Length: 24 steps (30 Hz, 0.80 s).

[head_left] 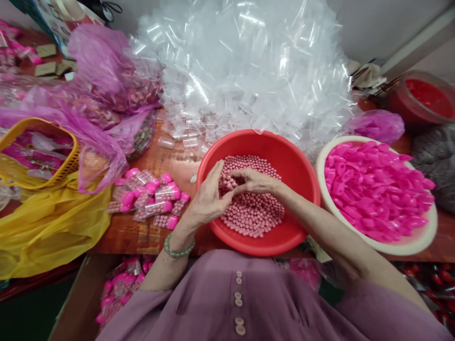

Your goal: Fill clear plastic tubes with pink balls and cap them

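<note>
Over a red basin (302, 189) of round pink beads (249, 222), both hands come together at the basin's left side. My left hand (209, 196) is curled, its fingers up and its thumb pointing towards the right hand. Curving in from the right, my right hand (254, 182) has its fingertips and thumb bent close to the left palm. Pink beads show between the two hands; whether a clear container encloses them I cannot make out. Left of the basin lie several clear bead-filled bottles (152, 194) with bright pink caps.
A large heap of clear plastic containers (249, 71) rises behind the basin. On the right stands a white basin (323, 189) of pink caps (377, 189). A yellow basket (71, 163), a yellow bag (53, 222) and purple plastic bags (103, 57) crowd the left.
</note>
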Available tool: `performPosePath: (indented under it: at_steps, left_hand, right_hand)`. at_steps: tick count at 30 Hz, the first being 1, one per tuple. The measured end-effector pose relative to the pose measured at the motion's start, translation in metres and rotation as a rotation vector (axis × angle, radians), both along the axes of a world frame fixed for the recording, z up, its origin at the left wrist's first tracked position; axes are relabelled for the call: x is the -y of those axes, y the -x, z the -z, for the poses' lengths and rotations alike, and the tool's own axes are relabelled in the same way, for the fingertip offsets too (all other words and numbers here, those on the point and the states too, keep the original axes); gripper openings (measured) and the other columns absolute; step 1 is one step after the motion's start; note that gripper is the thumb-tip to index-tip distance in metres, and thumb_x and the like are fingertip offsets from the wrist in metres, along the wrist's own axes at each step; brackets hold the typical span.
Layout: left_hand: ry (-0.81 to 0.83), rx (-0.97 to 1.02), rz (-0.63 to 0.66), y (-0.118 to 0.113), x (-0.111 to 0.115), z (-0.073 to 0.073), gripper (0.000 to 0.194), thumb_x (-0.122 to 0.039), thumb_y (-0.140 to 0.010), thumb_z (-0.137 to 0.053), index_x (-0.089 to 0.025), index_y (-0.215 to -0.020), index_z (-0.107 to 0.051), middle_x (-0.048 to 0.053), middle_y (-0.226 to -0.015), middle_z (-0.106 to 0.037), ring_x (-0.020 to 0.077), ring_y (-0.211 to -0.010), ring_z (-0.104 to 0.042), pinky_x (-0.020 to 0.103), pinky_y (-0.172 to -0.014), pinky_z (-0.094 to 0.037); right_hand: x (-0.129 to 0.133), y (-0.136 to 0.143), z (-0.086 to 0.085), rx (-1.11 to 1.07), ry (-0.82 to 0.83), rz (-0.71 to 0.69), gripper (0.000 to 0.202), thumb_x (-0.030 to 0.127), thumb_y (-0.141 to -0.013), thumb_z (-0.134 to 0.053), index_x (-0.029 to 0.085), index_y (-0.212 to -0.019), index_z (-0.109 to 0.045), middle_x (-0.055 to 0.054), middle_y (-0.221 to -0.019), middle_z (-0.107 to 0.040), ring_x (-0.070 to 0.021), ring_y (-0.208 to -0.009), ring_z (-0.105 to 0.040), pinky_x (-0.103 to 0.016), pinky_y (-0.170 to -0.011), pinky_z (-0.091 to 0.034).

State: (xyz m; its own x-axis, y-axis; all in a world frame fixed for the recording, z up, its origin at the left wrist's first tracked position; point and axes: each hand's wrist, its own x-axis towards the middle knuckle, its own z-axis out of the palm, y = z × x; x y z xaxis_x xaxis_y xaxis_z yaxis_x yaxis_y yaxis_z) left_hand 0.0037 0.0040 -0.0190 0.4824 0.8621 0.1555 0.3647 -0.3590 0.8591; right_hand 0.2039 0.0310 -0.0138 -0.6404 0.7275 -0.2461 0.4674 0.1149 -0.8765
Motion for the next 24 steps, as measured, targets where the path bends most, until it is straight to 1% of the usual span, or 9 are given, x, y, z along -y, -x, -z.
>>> performPosePath:
  at_steps: [4, 7, 11, 14, 16, 19, 21, 22, 24]
  left_hand:
    - [0.18, 0.089, 0.034, -0.001, -0.005, -0.008, 0.063, -0.03, -0.081, -0.067, -0.01, -0.138, -0.05, 0.017, -0.14, -0.056, 0.031, -0.13, -0.053, 0.049, -0.113, -0.041]
    - [0.325, 0.176, 0.109, -0.003, -0.005, -0.013, 0.059, -0.032, -0.08, -0.07, -0.011, -0.133, -0.057, 0.016, -0.13, -0.063, 0.029, -0.12, -0.06, 0.048, -0.109, -0.044]
    - [0.311, 0.258, 0.113, -0.007, 0.0, -0.014, 0.044, -0.031, -0.077, -0.074, -0.016, -0.118, -0.07, 0.013, -0.131, -0.065, 0.0272, -0.122, -0.06, 0.046, -0.111, -0.042]
    - [0.419, 0.404, 0.077, -0.013, 0.005, -0.012, 0.041, -0.031, -0.075, -0.077, -0.016, -0.113, -0.072, 0.011, -0.116, -0.072, 0.0237, -0.109, -0.067, 0.042, -0.103, -0.05]
    - [0.511, 0.517, 0.038, -0.016, 0.007, -0.013, 0.038, -0.03, -0.073, -0.079, -0.016, -0.107, -0.073, 0.009, -0.109, -0.074, 0.0214, -0.103, -0.068, 0.038, -0.098, -0.052]
    - [0.656, 0.672, 0.033, -0.018, 0.01, -0.021, 0.031, -0.029, -0.073, -0.08, -0.017, -0.1, -0.07, 0.009, -0.109, -0.074, 0.0203, -0.101, -0.07, 0.036, -0.094, -0.055]
    - [0.727, 0.746, 0.101, -0.018, 0.014, -0.027, 0.029, -0.03, -0.075, -0.079, -0.017, -0.097, -0.067, 0.01, -0.109, -0.074, 0.0206, -0.096, -0.071, 0.038, -0.091, -0.056]
    - [0.741, 0.768, 0.144, -0.018, 0.017, -0.03, 0.028, -0.031, -0.076, -0.078, -0.017, -0.096, -0.065, 0.01, -0.108, -0.074, 0.0205, -0.094, -0.072, 0.039, -0.089, -0.057]
    - [0.732, 0.782, 0.212, -0.019, 0.021, -0.034, 0.026, -0.032, -0.079, -0.076, -0.016, -0.096, -0.063, 0.009, -0.103, -0.074, 0.0189, -0.088, -0.072, 0.038, -0.086, -0.058]
  right_hand:
    - [0.013, -0.003, -0.021, -0.197, 0.137, 0.085, 0.026, 0.03, -0.075, -0.071, 0.013, -0.093, -0.061, 0.004, -0.08, -0.052, -0.0106, -0.075, -0.047, -0.024, -0.072, -0.04]
    - [0.026, -0.004, -0.031, -0.3, 0.208, 0.14, 0.028, 0.03, -0.074, -0.073, 0.013, -0.094, -0.063, 0.003, -0.082, -0.054, -0.0113, -0.079, -0.05, -0.026, -0.078, -0.043]
    - [0.042, -0.009, -0.035, -0.317, 0.211, 0.175, 0.022, 0.033, -0.078, -0.071, 0.013, -0.088, -0.067, 0.002, -0.081, -0.059, -0.0119, -0.079, -0.055, -0.027, -0.079, -0.045]
    - [0.052, -0.012, -0.037, -0.289, 0.165, 0.218, 0.026, 0.034, -0.084, -0.064, 0.014, -0.1, -0.069, -0.001, -0.089, -0.066, -0.0134, -0.082, -0.06, -0.028, -0.079, -0.048]
    - [0.058, -0.012, -0.038, -0.204, 0.07, 0.25, 0.03, 0.033, -0.087, -0.06, 0.016, -0.111, -0.068, -0.003, -0.097, -0.069, -0.0154, -0.088, -0.064, -0.029, -0.081, -0.05]
    - [0.071, -0.014, -0.042, 0.121, -0.138, 0.237, 0.032, 0.027, -0.089, -0.059, 0.016, -0.119, -0.065, -0.009, -0.11, -0.07, -0.0207, -0.1, -0.065, -0.037, -0.093, -0.049]
    - [0.084, -0.02, -0.046, 0.356, -0.251, 0.221, 0.031, 0.025, -0.089, -0.061, 0.015, -0.118, -0.065, -0.013, -0.117, -0.069, -0.0248, -0.106, -0.064, -0.042, -0.098, -0.047]
    - [0.093, -0.025, -0.05, 0.421, -0.302, 0.238, 0.031, 0.025, -0.089, -0.06, 0.015, -0.118, -0.065, -0.015, -0.119, -0.068, -0.0257, -0.108, -0.064, -0.043, -0.099, -0.047]
    - [0.113, -0.043, -0.058, 0.452, -0.424, 0.374, 0.031, 0.028, -0.092, -0.056, 0.017, -0.121, -0.064, -0.013, -0.121, -0.067, -0.0242, -0.11, -0.064, -0.039, -0.099, -0.048]
